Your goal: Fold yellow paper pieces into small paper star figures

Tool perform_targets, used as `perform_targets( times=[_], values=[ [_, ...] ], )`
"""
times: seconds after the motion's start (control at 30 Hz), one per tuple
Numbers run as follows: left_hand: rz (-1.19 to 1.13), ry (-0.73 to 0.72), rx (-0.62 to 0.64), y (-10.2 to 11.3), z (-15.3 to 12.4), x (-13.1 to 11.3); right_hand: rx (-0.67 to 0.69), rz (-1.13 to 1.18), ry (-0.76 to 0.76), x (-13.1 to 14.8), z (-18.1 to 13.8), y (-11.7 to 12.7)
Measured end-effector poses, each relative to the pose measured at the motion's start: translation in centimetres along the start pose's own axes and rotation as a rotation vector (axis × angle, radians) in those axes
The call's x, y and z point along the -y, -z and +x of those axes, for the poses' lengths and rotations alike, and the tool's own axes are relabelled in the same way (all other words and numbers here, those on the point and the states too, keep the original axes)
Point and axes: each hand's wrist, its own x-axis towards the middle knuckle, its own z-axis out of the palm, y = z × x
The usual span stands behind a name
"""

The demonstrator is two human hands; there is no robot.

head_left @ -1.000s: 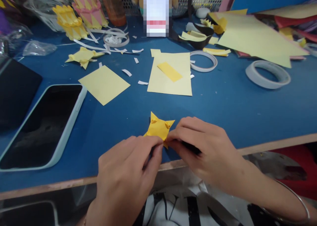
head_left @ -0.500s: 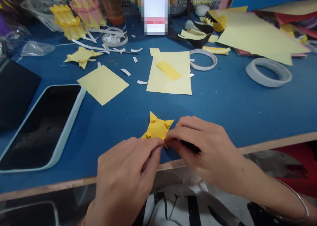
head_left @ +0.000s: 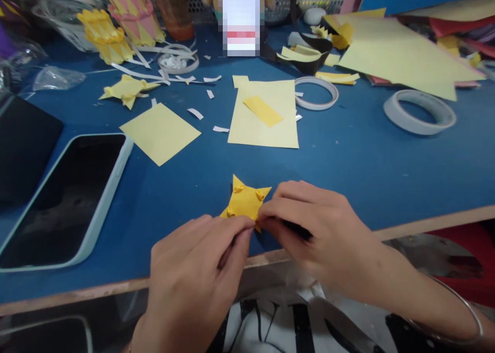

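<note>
A folded yellow paper star [head_left: 246,202] with curled bits at its inner corners lies near the front edge of the blue table. My left hand [head_left: 201,270] pinches its near side between thumb and forefinger. From the right, my right hand [head_left: 313,224] pinches the same near corner, its fingertips meeting those of the left. The fingers hide part of the star's lower points. Beyond the star are a pale yellow paper square [head_left: 160,134] and a larger pale sheet [head_left: 266,131] with a small yellow paper strip [head_left: 263,110] on top.
A phone in a light blue case [head_left: 69,198] lies at left. A paler folded star [head_left: 128,91] and white paper scraps [head_left: 195,114] sit farther back. Tape rolls [head_left: 419,128] are at right, near stacked paper sheets [head_left: 394,53]. Paper towers [head_left: 104,35] stand at the back left.
Both hands keep their pinch on the star with almost no movement. The whole view has shifted very slightly.
</note>
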Motion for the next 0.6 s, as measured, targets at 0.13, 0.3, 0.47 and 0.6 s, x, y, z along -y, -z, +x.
perform_targets(
  times=[0.13, 0.3, 0.47, 0.6],
  values=[
    [0.035, -0.035, -0.044, 0.04, -0.13, -0.14, 0.009, 0.003, 0.008, 0.06, 0.05, 0.0],
    [0.049, -0.071, -0.058, -0.09, -0.14, -0.11, -0.003, 0.001, -0.002, -0.03, 0.08, -0.14],
    [0.042, -0.086, -0.071, -0.15, -0.43, 0.03, -0.01, 0.004, -0.005, -0.06, 0.11, -0.11],
    [0.057, -0.097, -0.109, -0.21, -0.31, -0.14, -0.014, -0.006, -0.001, 0.01, -0.01, -0.08]
  ],
)
